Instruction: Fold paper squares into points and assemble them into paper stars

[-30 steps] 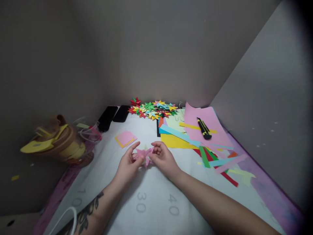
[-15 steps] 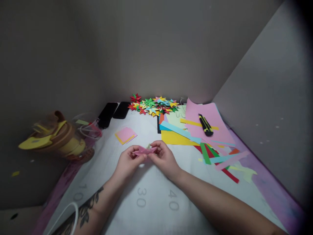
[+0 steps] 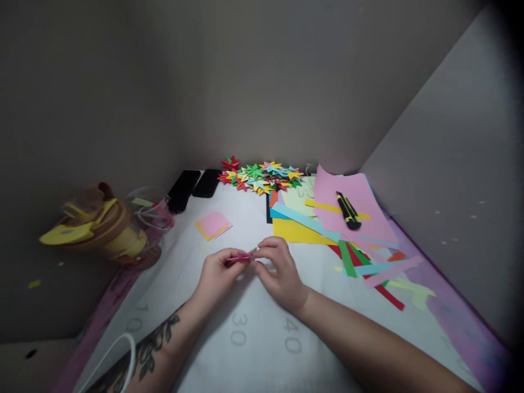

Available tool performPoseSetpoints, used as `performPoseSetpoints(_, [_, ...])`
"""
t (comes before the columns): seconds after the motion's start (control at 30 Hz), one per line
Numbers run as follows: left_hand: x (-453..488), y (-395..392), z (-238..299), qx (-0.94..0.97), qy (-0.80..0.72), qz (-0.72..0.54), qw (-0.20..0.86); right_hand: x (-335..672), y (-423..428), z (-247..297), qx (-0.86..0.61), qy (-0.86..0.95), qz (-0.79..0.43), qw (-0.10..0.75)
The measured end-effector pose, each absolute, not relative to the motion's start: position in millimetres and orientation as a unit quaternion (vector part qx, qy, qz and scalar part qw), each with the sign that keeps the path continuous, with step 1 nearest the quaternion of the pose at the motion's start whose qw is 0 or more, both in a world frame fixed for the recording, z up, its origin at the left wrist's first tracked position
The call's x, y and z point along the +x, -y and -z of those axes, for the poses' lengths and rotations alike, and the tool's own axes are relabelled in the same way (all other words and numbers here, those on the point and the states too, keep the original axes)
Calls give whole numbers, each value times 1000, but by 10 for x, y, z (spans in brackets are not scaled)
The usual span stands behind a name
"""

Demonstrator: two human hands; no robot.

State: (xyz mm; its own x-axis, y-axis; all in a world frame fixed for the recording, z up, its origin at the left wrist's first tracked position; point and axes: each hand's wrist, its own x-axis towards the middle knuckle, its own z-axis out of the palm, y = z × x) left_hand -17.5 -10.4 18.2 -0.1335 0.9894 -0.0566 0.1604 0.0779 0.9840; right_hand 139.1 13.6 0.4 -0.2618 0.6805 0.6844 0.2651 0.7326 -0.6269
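Observation:
My left hand (image 3: 221, 275) is closed, pinching a folded piece of pink paper (image 3: 239, 257) between thumb and fingers. The paper looks narrow, seen almost edge-on, with a small pale tip at its right end. My right hand (image 3: 282, 273) is beside that end, thumb and index finger apart; the index fingertip touches or nearly touches the paper. Behind the left hand lies a small stack of pink and yellow paper squares (image 3: 213, 225).
At the back sits a pile of colourful folded paper stars (image 3: 257, 176). Two dark phones (image 3: 207, 183) lie left of it. A cutter knife (image 3: 349, 211) rests on pink sheets (image 3: 374, 210); paper strips (image 3: 379, 270) are scattered nearer. A brown-and-yellow cup-like container (image 3: 110, 232) stands left.
The pink paper was spread wide between both hands; now it is folded narrow in my left hand. My right fingers have loosened and parted. The view has shifted slightly.

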Motion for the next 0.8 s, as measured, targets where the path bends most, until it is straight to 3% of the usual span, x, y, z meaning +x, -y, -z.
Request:
performPoseSetpoints(0.4, [-189,115,-152,514,-582,-476,414,1398,-138,-53,-309,799,-122,501])
performPoseSetpoints(0.8, [-201,156,-146,557,-578,-486,345,1392,-146,-41,-338,797,-155,477])
